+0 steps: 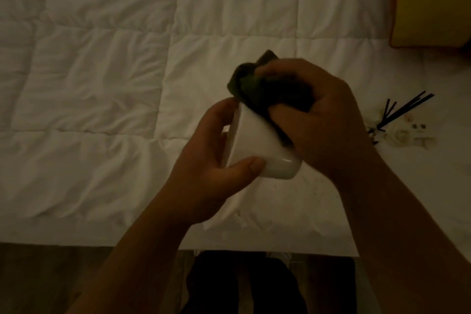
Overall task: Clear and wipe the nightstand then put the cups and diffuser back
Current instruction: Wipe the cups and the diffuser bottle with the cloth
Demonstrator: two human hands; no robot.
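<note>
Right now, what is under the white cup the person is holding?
The white cup is held on its side above the white quilt by the left hand. The right hand presses a dark cloth on its wall. Its inside faces away, unseen.

Cup (257,140), seemingly cloth-rubbed (257,84), in hands (211,158)

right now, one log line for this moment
left hand holds white cup | right hand wipes it with dark cloth | over bed

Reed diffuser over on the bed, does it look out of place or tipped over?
Yes. The diffuser lies on its side on the white duvet, its dark reeds splayed loose. In this dim light, no spill can be confirmed.
</note>
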